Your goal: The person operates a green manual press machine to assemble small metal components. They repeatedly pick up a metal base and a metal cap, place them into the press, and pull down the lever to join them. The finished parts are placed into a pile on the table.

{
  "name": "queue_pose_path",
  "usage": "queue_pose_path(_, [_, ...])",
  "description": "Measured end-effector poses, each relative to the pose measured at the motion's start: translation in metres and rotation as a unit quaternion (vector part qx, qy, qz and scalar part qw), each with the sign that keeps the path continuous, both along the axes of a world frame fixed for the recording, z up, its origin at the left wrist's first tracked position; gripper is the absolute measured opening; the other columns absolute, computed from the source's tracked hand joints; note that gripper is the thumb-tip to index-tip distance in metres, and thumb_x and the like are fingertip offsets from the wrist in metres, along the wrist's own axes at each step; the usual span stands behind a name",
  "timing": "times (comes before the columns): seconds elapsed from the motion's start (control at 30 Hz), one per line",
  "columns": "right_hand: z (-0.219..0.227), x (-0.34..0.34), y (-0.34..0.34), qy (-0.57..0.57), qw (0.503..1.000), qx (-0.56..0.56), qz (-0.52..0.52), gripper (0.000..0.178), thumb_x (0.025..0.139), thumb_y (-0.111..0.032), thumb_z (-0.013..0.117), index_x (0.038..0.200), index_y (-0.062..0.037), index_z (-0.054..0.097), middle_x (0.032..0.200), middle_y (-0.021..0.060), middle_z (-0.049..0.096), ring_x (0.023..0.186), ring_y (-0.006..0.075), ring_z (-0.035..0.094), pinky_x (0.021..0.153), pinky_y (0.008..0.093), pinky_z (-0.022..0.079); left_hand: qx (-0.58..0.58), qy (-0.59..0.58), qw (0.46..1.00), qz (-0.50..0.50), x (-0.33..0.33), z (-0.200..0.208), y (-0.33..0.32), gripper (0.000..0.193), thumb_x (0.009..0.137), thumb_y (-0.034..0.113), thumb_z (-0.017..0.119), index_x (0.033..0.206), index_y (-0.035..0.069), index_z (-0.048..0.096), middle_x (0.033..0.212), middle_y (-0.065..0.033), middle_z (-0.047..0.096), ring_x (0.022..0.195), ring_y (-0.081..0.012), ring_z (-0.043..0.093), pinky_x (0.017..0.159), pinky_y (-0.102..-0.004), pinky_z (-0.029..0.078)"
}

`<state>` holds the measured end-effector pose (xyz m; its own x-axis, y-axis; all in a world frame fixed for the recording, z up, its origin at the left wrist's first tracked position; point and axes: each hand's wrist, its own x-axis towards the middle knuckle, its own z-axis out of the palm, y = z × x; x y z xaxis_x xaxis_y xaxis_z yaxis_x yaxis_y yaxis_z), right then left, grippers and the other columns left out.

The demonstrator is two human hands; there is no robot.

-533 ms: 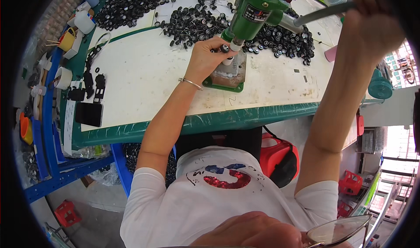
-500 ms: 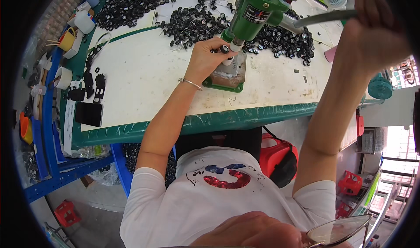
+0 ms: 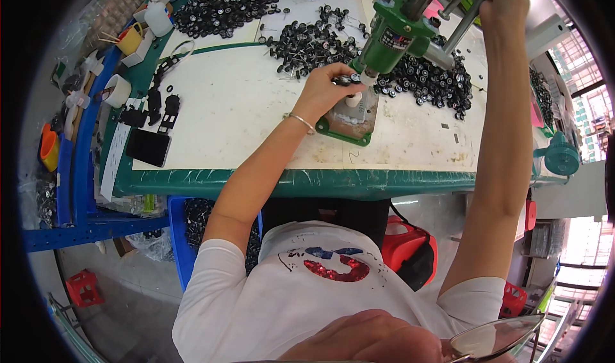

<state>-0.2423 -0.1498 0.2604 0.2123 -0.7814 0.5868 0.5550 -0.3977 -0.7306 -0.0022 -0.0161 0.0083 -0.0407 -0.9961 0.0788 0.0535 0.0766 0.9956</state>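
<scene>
A green hand press [image 3: 389,38] stands on the table in front of me, tilted in the view. My right hand [image 3: 506,6] is closed round the grey press lever [image 3: 466,25], its fingertips partly cut off by the upper edge. My left hand [image 3: 325,93] is at the press, just under its ram. Between its thumb and fingers are small black wheels, one black wheel [image 3: 356,78] facing the ram. Below the fingers a white cylindrical post [image 3: 353,99] rises from the press base [image 3: 346,125]. Whether the wheel touches the post I cannot tell.
Piles of black wheels [image 3: 225,8] with metal pins lie at the back left, around a middle pile [image 3: 312,45] and right of the press [image 3: 430,80]. A black phone [image 3: 148,146] rests on the left. A green fan [image 3: 560,155] is at the right edge.
The lever stands more steeply than before, and my right hand has gone up and inward with it. My left hand stays at the press with the wheels. The whole view has shifted slightly.
</scene>
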Motion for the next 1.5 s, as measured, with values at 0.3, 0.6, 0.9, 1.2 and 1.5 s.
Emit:
queue_pose_path(0.3, [-0.036, 0.036, 0.032, 0.026, 0.974, 0.027, -0.225, 0.018, 0.09, -0.029, 0.062, 0.088, -0.0132, 0.053, 0.066, -0.0009, 0.052, 0.046, 0.0049, 0.042, 0.035, 0.0187, 0.029, 0.099, 0.125, 0.985, 0.069, 0.081, -0.015, -0.011, 0.03, 0.079, 0.028, 0.076, 0.066, 0.01, 0.056, 0.059, 0.0011, 0.056, 0.046, -0.0064, 0.049, 0.041, -0.0205, 0.031])
queue_pose_path(0.6, [-0.133, -0.014, 0.075, 0.129, 0.942, 0.148, -0.271, 0.04, 0.095, -0.033, 0.054, 0.123, -0.0047, 0.053, 0.093, 0.0017, 0.055, 0.075, 0.0103, 0.053, 0.06, 0.0236, 0.043, -0.038, -0.394, 0.915, 0.076, 0.062, -0.022, -0.023, 0.03, 0.072, 0.027, 0.075, 0.091, 0.005, 0.07, 0.074, -0.0113, 0.066, 0.066, -0.0215, 0.064, 0.062, -0.0324, 0.049])
queue_pose_path(0.9, [-0.215, -0.077, 0.115, 0.178, 0.899, 0.277, -0.289, 0.034, 0.095, -0.031, 0.055, 0.118, -0.0063, 0.059, 0.08, -0.0024, 0.055, 0.063, 0.006, 0.052, 0.05, 0.0197, 0.04, -0.109, -0.543, 0.832, -0.024, 0.069, -0.022, 0.006, 0.034, 0.068, 0.031, 0.08, 0.08, 0.001, 0.069, 0.078, -0.0101, 0.062, 0.066, -0.0198, 0.058, 0.063, -0.0325, 0.048])
queue_pose_path(1.2, [-0.273, -0.091, 0.098, 0.471, 0.804, 0.11, -0.347, 0.033, 0.089, -0.024, 0.062, 0.114, -0.0035, 0.062, 0.087, 0.0048, 0.061, 0.071, 0.011, 0.057, 0.062, 0.0257, 0.047, 0.153, -0.131, 0.973, -0.114, 0.137, 0.029, 0.075, 0.023, 0.074, 0.03, 0.076, 0.072, 0.009, 0.067, 0.06, 0.0049, 0.052, 0.054, -0.0032, 0.043, 0.049, -0.0188, 0.031])
queue_pose_path(1.5, [-0.303, -0.073, 0.091, 0.59, 0.676, -0.063, -0.437, 0.021, 0.086, -0.021, 0.062, 0.102, -0.0079, 0.066, 0.102, 0.0084, 0.058, 0.093, 0.0254, 0.058, 0.077, 0.0361, 0.047, 0.245, -0.443, 0.859, -0.071, 0.248, 0.068, 0.236, 0.038, 0.072, 0.025, 0.077, 0.099, 0.0, 0.069, 0.089, -0.008, 0.069, 0.082, -0.0139, 0.062, 0.074, -0.0296, 0.047])
